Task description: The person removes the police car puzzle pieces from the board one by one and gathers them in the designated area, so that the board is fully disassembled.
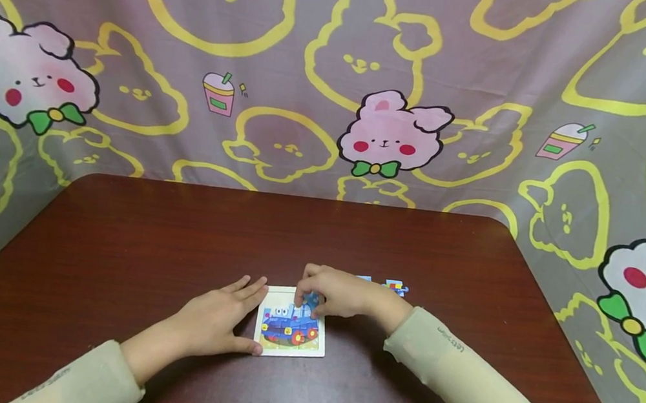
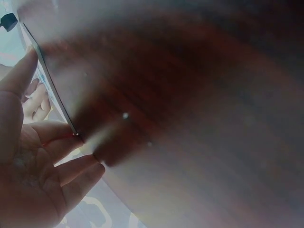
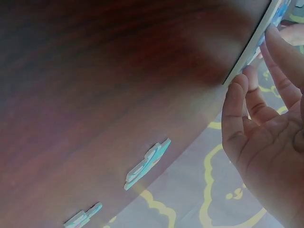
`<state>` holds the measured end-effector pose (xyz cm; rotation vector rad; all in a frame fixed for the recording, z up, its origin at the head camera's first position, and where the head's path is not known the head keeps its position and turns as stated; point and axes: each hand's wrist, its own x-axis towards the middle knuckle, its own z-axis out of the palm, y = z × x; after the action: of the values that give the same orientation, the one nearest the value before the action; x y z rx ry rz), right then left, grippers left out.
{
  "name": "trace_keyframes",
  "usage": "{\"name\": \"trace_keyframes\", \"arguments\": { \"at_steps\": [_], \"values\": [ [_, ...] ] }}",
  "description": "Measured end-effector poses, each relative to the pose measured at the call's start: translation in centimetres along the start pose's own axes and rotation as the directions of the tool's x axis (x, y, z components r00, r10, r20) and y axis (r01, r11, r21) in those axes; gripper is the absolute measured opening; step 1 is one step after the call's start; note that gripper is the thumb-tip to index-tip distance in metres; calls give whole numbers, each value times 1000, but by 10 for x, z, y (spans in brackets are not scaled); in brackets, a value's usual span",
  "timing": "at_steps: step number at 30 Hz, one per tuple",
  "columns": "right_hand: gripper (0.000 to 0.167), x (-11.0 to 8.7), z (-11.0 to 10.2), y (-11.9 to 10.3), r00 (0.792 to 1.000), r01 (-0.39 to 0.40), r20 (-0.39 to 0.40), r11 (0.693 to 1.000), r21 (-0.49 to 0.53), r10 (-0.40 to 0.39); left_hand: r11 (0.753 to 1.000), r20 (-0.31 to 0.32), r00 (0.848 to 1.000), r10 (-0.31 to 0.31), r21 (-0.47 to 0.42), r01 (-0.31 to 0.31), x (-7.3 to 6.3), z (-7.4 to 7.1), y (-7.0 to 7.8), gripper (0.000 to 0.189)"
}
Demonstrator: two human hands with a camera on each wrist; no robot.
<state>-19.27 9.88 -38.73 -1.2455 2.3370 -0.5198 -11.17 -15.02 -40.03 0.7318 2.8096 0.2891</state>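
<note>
A jigsaw puzzle in a white frame [image 1: 293, 354] lies on the table, its picture a blue car with red and yellow wheels. My left hand [image 1: 209, 321] rests along the left side of the frame, thumb by the lower corner and straight fingers by the upper one. Over the upper right part of the picture, my right hand [image 1: 340, 294] pinches a blue puzzle piece [image 1: 311, 301] between thumb and fingers. That hand covers the frame's top right corner. In the left wrist view, the left hand [image 2: 38, 166] has its fingers spread at the frame's edge.
Beyond my right wrist lie loose puzzle pieces: one [image 1: 395, 287] with red and yellow on it, another [image 1: 364, 277] partly behind the hand. The right wrist view shows pieces [image 3: 147, 164] near the far table edge. A patterned curtain [image 1: 292, 95] surrounds the brown table [image 1: 180, 227].
</note>
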Motion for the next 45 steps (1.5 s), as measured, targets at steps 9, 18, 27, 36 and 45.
{"name": "trace_keyframes", "arguments": {
  "at_steps": [9,18,27,36,45],
  "values": [
    [19,0,4,1,1000,-5,-21,999,-54,4,1000,3,1000,-3,-8,4,0,1,1,102],
    [21,-1,6,1,999,17,-41,997,-75,-20,1000,3,1000,-1,-10,1,0,-2,1,102],
    [27,-3,4,1,998,18,-54,998,-57,-21,1000,12,1000,-12,-6,12,0,-1,1,102],
    [22,-3,-1,6,995,23,-96,996,90,-14,1000,13,1000,-13,-5,13,0,-1,2,102],
    [19,-4,-5,6,992,58,-121,989,134,-42,1000,7,1000,-8,-4,8,1,0,1,102]
  ]
}}
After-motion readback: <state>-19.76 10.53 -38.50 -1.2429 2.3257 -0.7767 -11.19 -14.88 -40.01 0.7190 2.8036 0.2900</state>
